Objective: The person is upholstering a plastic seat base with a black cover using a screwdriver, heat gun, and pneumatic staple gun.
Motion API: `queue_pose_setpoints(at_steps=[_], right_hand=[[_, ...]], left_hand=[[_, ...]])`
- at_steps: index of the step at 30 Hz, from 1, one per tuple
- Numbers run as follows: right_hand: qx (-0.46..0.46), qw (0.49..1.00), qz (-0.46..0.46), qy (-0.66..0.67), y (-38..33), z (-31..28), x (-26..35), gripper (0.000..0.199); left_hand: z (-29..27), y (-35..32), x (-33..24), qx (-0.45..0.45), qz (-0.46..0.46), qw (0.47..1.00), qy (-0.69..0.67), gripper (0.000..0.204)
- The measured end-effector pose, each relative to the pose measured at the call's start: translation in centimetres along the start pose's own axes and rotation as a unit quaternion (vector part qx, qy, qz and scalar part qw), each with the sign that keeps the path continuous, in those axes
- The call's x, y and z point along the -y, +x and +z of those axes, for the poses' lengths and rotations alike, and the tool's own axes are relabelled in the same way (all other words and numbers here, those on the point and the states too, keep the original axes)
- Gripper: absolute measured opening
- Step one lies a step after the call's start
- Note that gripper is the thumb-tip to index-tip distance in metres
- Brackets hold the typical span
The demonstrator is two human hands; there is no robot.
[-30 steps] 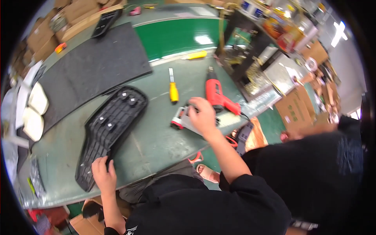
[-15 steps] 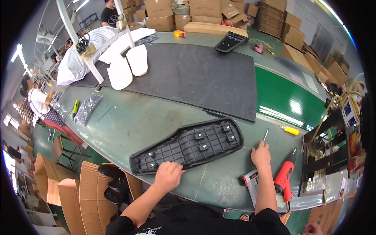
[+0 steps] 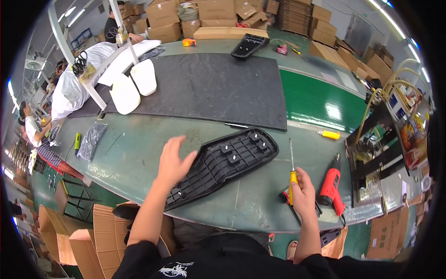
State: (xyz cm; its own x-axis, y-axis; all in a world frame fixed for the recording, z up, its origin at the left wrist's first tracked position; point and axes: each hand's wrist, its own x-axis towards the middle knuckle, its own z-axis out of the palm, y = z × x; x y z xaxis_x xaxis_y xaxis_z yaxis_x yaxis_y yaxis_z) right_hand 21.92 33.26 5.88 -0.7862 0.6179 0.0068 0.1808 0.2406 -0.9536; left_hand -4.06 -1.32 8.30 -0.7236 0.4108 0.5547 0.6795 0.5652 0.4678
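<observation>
Red heat gun near the right hand

Workshop interior, identified by its fittings and contents. At a long green workbench are a yellow-handled screwdriver and a red heat gun; scissors hang on a white frame. Brown cartons stand stacked beyond, with open boxes beside the near edge. Strip lights run overhead, and a co-worker stands at far left.
</observation>
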Motion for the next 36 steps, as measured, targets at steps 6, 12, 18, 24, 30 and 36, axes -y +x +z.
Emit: queue_pose_setpoints(at_steps=[6, 12, 18, 24, 30, 36], right_hand=[[0.047, 0.989, 0.048, 0.129, -5.8, 1.2, 2.3, 0.051], [0.09, 0.984, 0.058, 0.143, -8.4, 2.3, 3.9, 0.059], [0.15, 0.982, 0.04, 0.11, -10.4, 2.5, 4.1, 0.069], [0.231, 0.972, 0.041, 0.014, -10.9, 3.9, 3.5, 0.06], [0.231, 0.962, -0.007, -0.142, -10.6, 3.7, 2.8, 0.061], [0.22, 0.962, -0.016, -0.16, -11.2, 4.1, 2.2, 0.059]], left_hand=[[4.6, 1.7, 3.4, 0.319, -0.204, 0.91, -0.17, 0.069], [1.7, 0.4, -0.6, 0.218, -0.012, 0.973, -0.077, 0.028], [-1.4, -3.8, -2.6, 0.037, 0.114, 0.983, 0.142, 0.028], [-3.1, -5.7, -3.8, 0.056, 0.146, 0.975, 0.16, 0.037], [-3.3, -2.8, -3.7, 0.17, 0.126, 0.977, -0.043, 0.051], [-1.0, -0.1, -3.0, 0.209, 0.085, 0.958, -0.176, 0.053]])
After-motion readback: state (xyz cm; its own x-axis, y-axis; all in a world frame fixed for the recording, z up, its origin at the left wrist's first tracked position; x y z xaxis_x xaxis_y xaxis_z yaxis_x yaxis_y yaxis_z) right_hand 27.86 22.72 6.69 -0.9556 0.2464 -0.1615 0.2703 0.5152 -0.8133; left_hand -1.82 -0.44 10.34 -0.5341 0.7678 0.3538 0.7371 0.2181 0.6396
